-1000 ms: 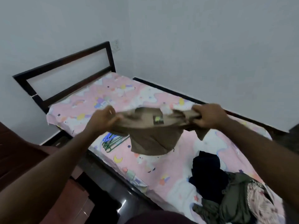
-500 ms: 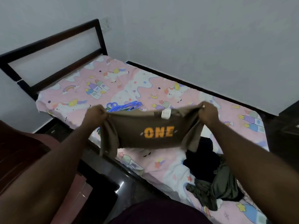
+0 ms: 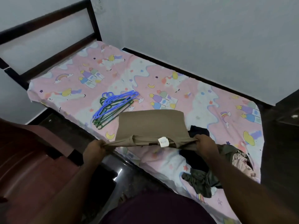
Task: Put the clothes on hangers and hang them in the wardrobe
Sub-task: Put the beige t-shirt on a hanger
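Observation:
A brown T-shirt (image 3: 150,125) lies stretched out over the near edge of the bed, its collar and white label toward me. My left hand (image 3: 94,148) grips its left shoulder and my right hand (image 3: 204,145) grips its right shoulder. Just beyond the shirt's far left corner, a stack of blue and green plastic hangers (image 3: 113,105) rests on the sheet. A heap of other clothes (image 3: 202,175), dark navy, olive and patterned, lies on the bed under my right forearm.
The bed (image 3: 210,101) has a pink cartoon-print sheet and a dark wooden headboard (image 3: 48,39) at the left, against white walls. Brown wooden furniture (image 3: 29,167) stands at my lower left. Dark floor shows between it and the bed.
The shirt hung in the air with its "ONE" print facing me; now it is lowered and spread flat across the bed edge. My view has tilted down toward the bed.

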`<state>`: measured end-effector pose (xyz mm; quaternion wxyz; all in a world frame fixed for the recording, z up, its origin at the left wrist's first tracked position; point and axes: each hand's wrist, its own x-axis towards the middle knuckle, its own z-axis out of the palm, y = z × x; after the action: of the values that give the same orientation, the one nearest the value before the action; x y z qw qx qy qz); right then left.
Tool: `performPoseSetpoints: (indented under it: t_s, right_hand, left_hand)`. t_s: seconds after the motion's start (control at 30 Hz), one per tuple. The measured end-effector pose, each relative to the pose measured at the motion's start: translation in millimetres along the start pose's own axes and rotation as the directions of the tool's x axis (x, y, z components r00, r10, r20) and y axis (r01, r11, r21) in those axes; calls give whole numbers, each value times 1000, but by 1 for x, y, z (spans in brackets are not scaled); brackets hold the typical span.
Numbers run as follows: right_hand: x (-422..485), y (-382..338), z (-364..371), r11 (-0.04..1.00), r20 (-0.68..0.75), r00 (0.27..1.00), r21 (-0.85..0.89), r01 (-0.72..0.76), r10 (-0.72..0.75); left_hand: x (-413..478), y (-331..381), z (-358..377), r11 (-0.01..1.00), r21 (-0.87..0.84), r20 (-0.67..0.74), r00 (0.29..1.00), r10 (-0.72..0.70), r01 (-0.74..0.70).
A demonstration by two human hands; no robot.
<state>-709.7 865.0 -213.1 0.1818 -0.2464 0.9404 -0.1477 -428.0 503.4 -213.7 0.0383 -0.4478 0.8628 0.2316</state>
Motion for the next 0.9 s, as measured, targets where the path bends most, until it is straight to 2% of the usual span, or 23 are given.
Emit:
performPoseSetpoints:
  t_s: [0.17,0.23,0.3,0.37,0.4,0.43,0.5,0.53,0.57,0.6,0.63,0.73,0.8,0.9]
  right_hand:
    - [16,5,10,999,214,976,-46,-24,34]
    - [35,2,3,995,208,977,-97,-34,53]
    - [59,-9,-17,991,152,988,-130,7,13]
    - [81,-34,-60,997,27,999,-57,44,-42]
    - [87,-50,-86,999,-101,994,10,49,-48]
    - [90,-67,-113,993,-273,961,89,76,-49]
    - [84,-95,-155,943,-574,819,264,201,-14]
    - [79,-104,-166,921,-656,755,292,258,-4]
    - [70,-110,-170,919,-689,724,272,286,-21]
    - [63,-111,-166,941,-677,734,211,265,-55]
    - [57,-103,-153,967,-620,780,135,217,-88]
    - [36,-60,-92,995,-388,920,58,81,-52]
    - [20,-35,-56,997,-275,960,45,58,-43]
    - [1,-11,-20,998,-42,999,58,-12,15]
  left_hand:
    - [-6,2,11,993,-90,90,993,-73,81]
    - [6,11,4,991,-117,88,995,-49,59]
    - [20,36,-22,985,-172,42,999,-8,15]
    - [39,70,-63,964,-255,-98,994,49,-73]
    - [48,87,-86,940,-324,-204,978,40,-106]
    - [57,104,-110,896,-416,-309,951,21,-155]
    - [66,129,-150,793,-525,-518,856,-8,-310]
    - [67,135,-162,752,-528,-604,797,-5,-395]
    - [66,136,-169,724,-505,-673,739,10,-470]
    - [64,132,-166,717,-494,-706,708,1,-493]
    - [59,125,-155,729,-499,-705,709,-26,-469]
    - [40,81,-88,806,-536,-552,826,-111,-251]
    - [25,48,-43,859,-498,-416,902,-115,-120]
    - [11,9,2,923,-385,-235,967,-100,2]
